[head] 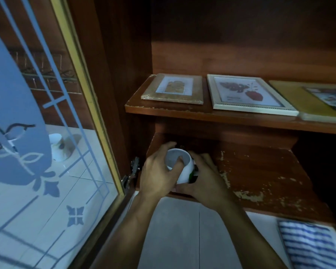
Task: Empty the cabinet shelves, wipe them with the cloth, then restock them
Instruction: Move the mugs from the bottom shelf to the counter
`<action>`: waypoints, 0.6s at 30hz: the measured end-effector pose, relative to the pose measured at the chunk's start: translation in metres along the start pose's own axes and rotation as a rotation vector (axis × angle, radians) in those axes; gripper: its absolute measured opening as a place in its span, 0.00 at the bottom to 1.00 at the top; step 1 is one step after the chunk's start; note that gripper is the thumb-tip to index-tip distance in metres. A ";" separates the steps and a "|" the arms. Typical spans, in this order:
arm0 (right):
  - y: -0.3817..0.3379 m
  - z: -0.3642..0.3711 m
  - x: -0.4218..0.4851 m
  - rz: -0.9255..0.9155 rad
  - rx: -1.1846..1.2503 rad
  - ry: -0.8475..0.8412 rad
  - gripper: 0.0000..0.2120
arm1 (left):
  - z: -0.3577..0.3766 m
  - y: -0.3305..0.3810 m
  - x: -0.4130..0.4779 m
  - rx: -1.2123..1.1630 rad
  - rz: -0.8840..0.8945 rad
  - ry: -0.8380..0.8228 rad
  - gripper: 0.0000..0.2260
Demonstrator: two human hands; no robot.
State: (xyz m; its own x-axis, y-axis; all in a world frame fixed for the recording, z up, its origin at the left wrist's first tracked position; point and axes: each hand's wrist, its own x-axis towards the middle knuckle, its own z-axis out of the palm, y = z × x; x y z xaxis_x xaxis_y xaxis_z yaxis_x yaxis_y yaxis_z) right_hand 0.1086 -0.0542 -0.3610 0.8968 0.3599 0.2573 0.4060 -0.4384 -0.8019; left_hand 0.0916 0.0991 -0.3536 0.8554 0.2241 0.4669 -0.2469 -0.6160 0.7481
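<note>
A white cup (184,169) with a dark green mark on its side sits at the front left of the lower shelf (260,175). My left hand (159,171) grips its rim, with the thumb inside. My right hand (206,181) is curled round the cup's right side and base. On the upper shelf (211,117) three flat pieces lie side by side: a tan picture frame (173,89), a white picture frame (248,94) and a yellow book (318,100). A blue-and-white striped cloth (310,247) lies on the floor at the lower right.
The cabinet's glass door (47,133) stands open on the left, with a gold edge and frosted patterns. Through the glass another cup (56,146) stands on the tiled floor. The lower shelf's surface is chipped along its front. Grey floor tiles (175,230) lie below my arms.
</note>
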 end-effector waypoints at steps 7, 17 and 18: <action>-0.019 0.001 -0.030 0.002 -0.015 0.038 0.42 | -0.013 0.010 -0.020 -0.014 -0.010 -0.037 0.26; -0.035 0.006 -0.079 -0.012 0.039 0.080 0.45 | -0.030 0.030 -0.060 -0.003 0.060 -0.083 0.26; -0.035 0.005 -0.084 -0.020 0.035 0.085 0.45 | -0.031 0.033 -0.064 0.001 0.069 -0.084 0.25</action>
State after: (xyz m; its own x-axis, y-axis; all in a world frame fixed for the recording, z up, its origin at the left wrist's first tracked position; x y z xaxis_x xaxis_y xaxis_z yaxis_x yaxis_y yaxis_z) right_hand 0.0181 -0.0650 -0.3570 0.9007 0.2963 0.3176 0.4192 -0.4017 -0.8142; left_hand 0.0145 0.0878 -0.3442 0.8715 0.1175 0.4761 -0.3061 -0.6283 0.7153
